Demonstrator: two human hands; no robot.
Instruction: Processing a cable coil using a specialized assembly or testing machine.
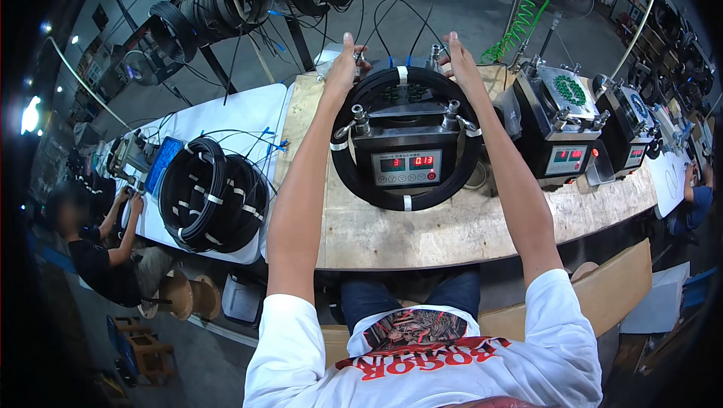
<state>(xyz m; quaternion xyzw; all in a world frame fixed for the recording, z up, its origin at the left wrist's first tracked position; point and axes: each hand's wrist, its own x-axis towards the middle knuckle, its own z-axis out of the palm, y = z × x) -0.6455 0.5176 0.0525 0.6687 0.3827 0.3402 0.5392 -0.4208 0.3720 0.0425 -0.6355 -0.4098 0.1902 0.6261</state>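
A coil of black cable, bound with white tape, rings the front of a test machine that has a red digital display. Thin cable ends with blue tips rise behind it. Beyond the coil's far left side, my left hand is open with a finger stretched upward, its other fingers at a metal clamp. Opposite, my right hand is open, fingers apart, beside the far right clamp. My forearms pass either side of the coil. Two near clamps stand inside the ring.
Two similar machines stand to the right on the wooden bench. On the white table at left lie several bound black coils. A co-worker sits beyond them. Cable rolls hang from a rack; a green spiral hose hangs behind.
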